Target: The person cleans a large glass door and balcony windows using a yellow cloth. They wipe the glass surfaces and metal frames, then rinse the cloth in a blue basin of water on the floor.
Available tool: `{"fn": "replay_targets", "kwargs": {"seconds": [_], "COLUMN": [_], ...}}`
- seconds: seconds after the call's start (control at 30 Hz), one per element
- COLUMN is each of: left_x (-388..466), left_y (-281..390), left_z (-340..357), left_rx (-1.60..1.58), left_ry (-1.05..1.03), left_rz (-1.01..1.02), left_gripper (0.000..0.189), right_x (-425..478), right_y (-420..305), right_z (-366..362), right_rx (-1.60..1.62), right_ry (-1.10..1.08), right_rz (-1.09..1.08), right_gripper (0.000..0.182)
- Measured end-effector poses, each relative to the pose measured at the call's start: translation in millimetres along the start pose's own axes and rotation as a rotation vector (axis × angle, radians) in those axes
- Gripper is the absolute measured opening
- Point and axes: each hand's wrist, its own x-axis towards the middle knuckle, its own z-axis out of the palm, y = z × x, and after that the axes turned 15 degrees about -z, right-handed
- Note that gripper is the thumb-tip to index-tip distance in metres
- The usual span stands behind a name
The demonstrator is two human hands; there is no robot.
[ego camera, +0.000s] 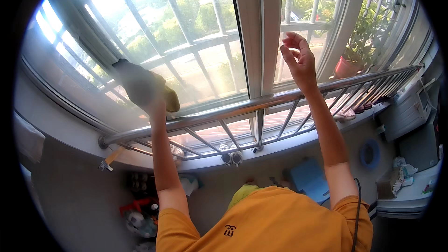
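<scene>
My left hand is mostly hidden behind a grey and yellow-green cloth, which it holds up against the window pane at the left. The cloth looks bunched, and its darker grey part reaches up towards the window frame. My right hand is raised beyond the metal railing, with curled fingers and nothing in it, in front of the right part of the window. Whether it touches anything there I cannot tell.
White sneakers stand on the ledge below the railing. A potted plant is behind the glass at the right. A blue plastic stool and a blue basin are on the floor. Bags and bottles lie low at the left.
</scene>
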Motion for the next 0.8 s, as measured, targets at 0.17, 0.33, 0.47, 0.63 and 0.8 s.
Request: {"fn": "replay_targets", "kwargs": {"seconds": [0.17, 0.33, 0.47, 0.63, 0.8], "left_x": [-62, -90, -98, -126, -128], "left_y": [-16, 69, 91, 60, 76], "left_z": [-21, 12, 33, 66, 81], "left_rx": [0.128, 0.149, 0.142, 0.115, 0.125], "left_ry": [0.013, -0.140, -0.200, -0.294, -0.253], "left_rz": [-0.124, 0.236, 0.388, 0.299, 0.245], "left_gripper": [0.028, 0.036, 0.037, 0.038, 0.039], "right_x": [7, -11, -1, 3, 8], "right_y": [-15, -19, -28, -2, -2], "right_z": [19, 37, 55, 49, 47], "right_rx": [-0.336, -0.453, -0.606, -0.650, -0.607], "right_ry": [0.065, 0.151, 0.177, 0.203, 0.209], "right_rz": [-0.212, -0.320, -0.413, -0.394, -0.490], "right_gripper": [0.048, 0.052, 0.075, 0.092, 0.097]}}
